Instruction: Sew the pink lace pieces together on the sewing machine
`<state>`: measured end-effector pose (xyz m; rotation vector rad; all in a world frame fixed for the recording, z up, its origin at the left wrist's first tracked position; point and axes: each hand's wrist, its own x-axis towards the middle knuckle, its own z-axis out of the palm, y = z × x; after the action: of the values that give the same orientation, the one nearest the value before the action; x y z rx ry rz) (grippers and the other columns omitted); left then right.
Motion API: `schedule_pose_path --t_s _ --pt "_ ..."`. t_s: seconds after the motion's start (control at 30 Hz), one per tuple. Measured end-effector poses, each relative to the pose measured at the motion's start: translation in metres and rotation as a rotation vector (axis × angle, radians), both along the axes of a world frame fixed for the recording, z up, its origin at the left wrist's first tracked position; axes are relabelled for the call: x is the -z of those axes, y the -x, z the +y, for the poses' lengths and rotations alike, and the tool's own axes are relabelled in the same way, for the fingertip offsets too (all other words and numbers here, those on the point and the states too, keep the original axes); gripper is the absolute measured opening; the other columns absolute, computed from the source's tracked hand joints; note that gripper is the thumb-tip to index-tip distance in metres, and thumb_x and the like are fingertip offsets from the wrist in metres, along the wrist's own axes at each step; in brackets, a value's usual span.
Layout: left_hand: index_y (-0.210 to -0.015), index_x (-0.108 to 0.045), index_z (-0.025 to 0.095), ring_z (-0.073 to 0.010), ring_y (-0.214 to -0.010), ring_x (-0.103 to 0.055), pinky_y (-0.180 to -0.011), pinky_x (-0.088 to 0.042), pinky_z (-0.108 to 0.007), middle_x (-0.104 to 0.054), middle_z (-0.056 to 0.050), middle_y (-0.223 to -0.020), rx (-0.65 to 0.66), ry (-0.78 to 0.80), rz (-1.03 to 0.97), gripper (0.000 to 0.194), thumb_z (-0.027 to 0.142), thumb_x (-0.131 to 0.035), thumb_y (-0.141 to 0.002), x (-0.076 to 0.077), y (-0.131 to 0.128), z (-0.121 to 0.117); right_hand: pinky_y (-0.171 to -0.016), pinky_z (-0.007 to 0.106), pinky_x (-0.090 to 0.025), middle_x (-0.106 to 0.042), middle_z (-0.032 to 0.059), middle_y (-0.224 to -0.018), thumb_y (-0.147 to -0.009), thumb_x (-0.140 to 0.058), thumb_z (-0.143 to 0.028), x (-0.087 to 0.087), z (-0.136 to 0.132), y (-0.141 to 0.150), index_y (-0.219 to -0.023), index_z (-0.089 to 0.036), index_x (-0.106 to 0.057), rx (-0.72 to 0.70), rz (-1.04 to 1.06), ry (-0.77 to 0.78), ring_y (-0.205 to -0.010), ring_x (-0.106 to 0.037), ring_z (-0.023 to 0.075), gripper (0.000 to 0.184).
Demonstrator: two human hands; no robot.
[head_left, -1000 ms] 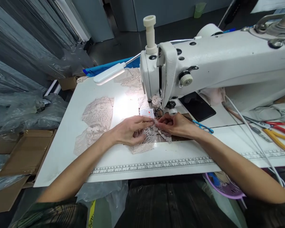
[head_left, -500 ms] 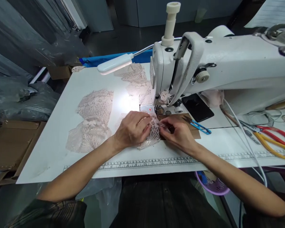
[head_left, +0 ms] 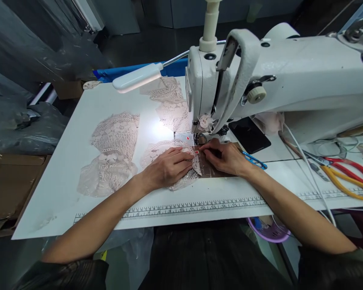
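Note:
My left hand [head_left: 169,166] lies flat on a pale pink lace piece [head_left: 154,151], its fingers stretched over the fabric toward the right edge. Thumb and index finger of my right hand [head_left: 226,158] are pinched together beside that edge; whatever is between the fingertips is too small to make out. A tiny red mark shows on the lace near them. Under the right hand lies a brown card [head_left: 213,171]. Just behind the hands are the presser foot and needle area [head_left: 196,139] of a white sewing machine [head_left: 269,72].
More lace pieces lie left [head_left: 115,133] and at the back [head_left: 172,108]. Right of my hands are blue thread snips [head_left: 255,160], a black phone [head_left: 249,135] and yellow-and-red-handled scissors [head_left: 347,181]. A lamp [head_left: 137,77] overhangs the table; a printed ruler [head_left: 169,211] follows its front edge.
My left hand has flattened onto the lace, and more of the piece shows behind it. The right fingers have come away from the bunched lace, baring more brown card. The view has shifted slightly.

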<state>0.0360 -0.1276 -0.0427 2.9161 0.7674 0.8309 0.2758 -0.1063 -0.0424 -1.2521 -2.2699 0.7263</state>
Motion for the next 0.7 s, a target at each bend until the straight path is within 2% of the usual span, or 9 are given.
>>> schedule_pose_path --t_s 0.07,0.13,0.27,0.37,0.5,0.6,0.7 --pt "-0.093 -0.067 0.015 -0.0146 -0.088 -0.07 -0.096 -0.056 -0.041 -0.073 -0.006 -0.1 0.005 -0.015 -0.007 0.009 0.013 -0.058 -0.092 -0.001 0.0 -0.001 -0.064 0.024 -0.041 -0.065 0.0076 -0.099 -0.092 -0.049 -0.026 0.006 -0.004 0.001 -0.122 -0.022 -0.067 -0.054 -0.04 -0.122 -0.073 -0.057 0.0126 0.036" --pt "-0.09 -0.067 0.014 -0.0149 -0.088 -0.07 -0.097 -0.056 -0.041 -0.073 -0.006 -0.098 0.012 -0.036 -0.01 0.009 0.013 -0.058 -0.091 -0.002 -0.001 0.0 -0.066 0.025 -0.042 -0.062 0.0101 -0.109 -0.093 -0.048 -0.028 0.008 -0.008 0.002 -0.131 -0.027 -0.061 -0.107 -0.139 -0.211 -0.082 -0.058 0.0158 0.041" --pt "-0.086 -0.066 0.013 -0.0155 -0.087 -0.07 -0.099 -0.056 -0.042 -0.073 -0.007 -0.095 0.046 -0.077 -0.028 0.006 0.01 -0.06 -0.088 -0.003 0.002 0.003 -0.063 0.027 -0.042 -0.059 0.0126 -0.11 -0.093 -0.049 -0.031 0.004 -0.011 0.008 -0.135 -0.029 -0.058 -0.118 -0.352 -0.275 -0.083 -0.056 0.0191 0.043" --pt "-0.087 -0.065 0.013 -0.0139 -0.088 -0.071 -0.103 -0.054 -0.041 -0.074 -0.006 -0.094 0.093 -0.058 -0.03 0.006 0.01 -0.06 -0.087 -0.001 0.004 0.005 -0.062 0.028 -0.043 -0.058 0.0142 -0.111 -0.093 -0.049 -0.03 0.0 -0.014 0.013 -0.136 -0.028 -0.058 -0.091 -0.417 -0.275 -0.082 -0.056 0.0202 0.044" --pt "-0.09 -0.066 0.014 -0.0137 -0.094 -0.071 -0.104 -0.054 -0.041 -0.074 -0.004 -0.093 0.102 -0.025 -0.041 0.009 0.01 -0.059 -0.088 0.003 0.004 0.006 -0.069 0.029 -0.048 -0.057 0.0131 -0.115 -0.095 -0.045 -0.026 0.002 -0.015 0.009 -0.137 -0.026 -0.057 -0.071 -0.299 -0.233 -0.088 -0.059 0.0202 0.043" --pt "-0.092 -0.066 0.013 -0.0155 -0.098 -0.071 -0.102 -0.056 -0.041 -0.074 -0.005 -0.093 0.119 -0.047 -0.083 0.009 0.008 -0.061 -0.088 0.005 0.004 0.007 -0.078 0.031 -0.051 -0.056 0.0112 -0.117 -0.095 -0.043 -0.022 0.006 -0.014 0.002 -0.133 -0.025 -0.06 -0.072 -0.157 -0.207 -0.093 -0.06 0.0184 0.041" --pt "-0.093 -0.066 0.013 -0.0163 -0.099 -0.071 -0.1 -0.057 -0.041 -0.074 -0.006 -0.096 0.134 -0.061 -0.11 0.008 0.008 -0.062 -0.087 0.005 0.004 0.007 -0.082 0.031 -0.051 -0.056 0.0095 -0.117 -0.093 -0.046 -0.019 0.009 -0.013 -0.001 -0.129 -0.026 -0.063 -0.098 -0.103 -0.223 -0.095 -0.059 0.0176 0.041"
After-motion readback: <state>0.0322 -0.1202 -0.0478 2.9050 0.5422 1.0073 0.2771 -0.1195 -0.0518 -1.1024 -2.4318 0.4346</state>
